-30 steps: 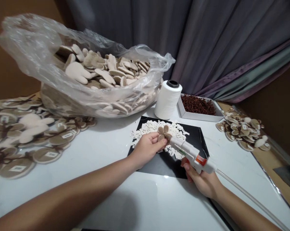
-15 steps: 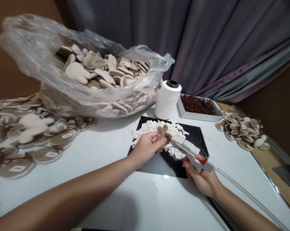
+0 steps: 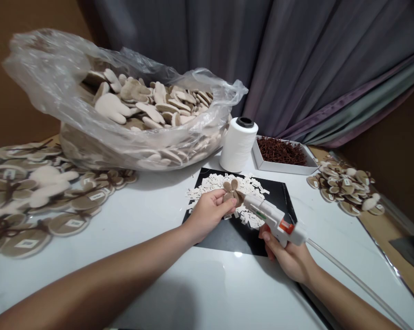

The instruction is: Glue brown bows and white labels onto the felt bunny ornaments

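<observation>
Between thumb and fingers, my left hand (image 3: 212,213) pinches a small brown bunny-shaped felt piece (image 3: 233,187), its two ears pointing up. My right hand (image 3: 289,256) is wrapped around the handle of a white glue gun (image 3: 267,213) with an orange part. The gun's nozzle is at the right side of the felt piece; whether it touches cannot be made out. A long clear glue stick (image 3: 344,271) runs out of the gun's back end. Below both hands, many small white printed labels (image 3: 253,219) lie in a pile on a black board (image 3: 223,240).
Behind stands a clear plastic bag (image 3: 131,135) full of felt bunny shapes. Nearby are a white thread cone (image 3: 238,144) and a white box (image 3: 285,167) of dark red-brown bows (image 3: 278,150). Labelled felt pieces lie in piles at left (image 3: 24,206) and right (image 3: 347,185).
The view has shifted very slightly. Both hands, the felt piece and the glue gun stay in nearly the same place.
</observation>
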`<state>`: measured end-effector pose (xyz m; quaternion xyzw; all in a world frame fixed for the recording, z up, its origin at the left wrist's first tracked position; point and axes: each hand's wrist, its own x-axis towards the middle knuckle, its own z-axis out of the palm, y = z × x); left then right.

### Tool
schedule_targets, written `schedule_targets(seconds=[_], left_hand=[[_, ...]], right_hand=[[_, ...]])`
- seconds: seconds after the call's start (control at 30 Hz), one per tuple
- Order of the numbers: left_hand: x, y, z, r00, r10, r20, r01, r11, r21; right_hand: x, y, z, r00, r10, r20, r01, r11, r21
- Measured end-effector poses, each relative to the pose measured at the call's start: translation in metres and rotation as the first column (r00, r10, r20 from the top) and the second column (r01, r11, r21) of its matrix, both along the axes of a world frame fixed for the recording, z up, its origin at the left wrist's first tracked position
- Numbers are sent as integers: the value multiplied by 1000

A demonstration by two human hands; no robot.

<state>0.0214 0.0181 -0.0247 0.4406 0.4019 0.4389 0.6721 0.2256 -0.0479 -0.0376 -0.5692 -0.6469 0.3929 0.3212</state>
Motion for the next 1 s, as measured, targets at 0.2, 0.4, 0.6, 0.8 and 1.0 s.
schedule_targets(seconds=[0.2, 0.4, 0.6, 0.8, 1.0], left_hand=[[0, 0, -3, 1000, -1, -3, 2, 1000, 20], [0, 0, -1, 1000, -25, 17, 25, 999, 21], [1, 0, 1, 999, -31, 32, 31, 1000, 1], [1, 0, -2, 1000, -14, 0, 14, 999, 30], [0, 0, -4, 1000, -6, 4, 6, 999, 34]], right_hand=[[1, 0, 4, 994, 54, -96, -64, 992, -106], [-2, -2, 6, 991, 40, -125, -43, 999, -26], [-1, -2, 9, 990, 131, -48, -128, 990, 52], [-1, -3, 8, 996, 76, -52, -76, 997, 18], [-2, -3, 8, 997, 41, -67, -42, 999, -13]])
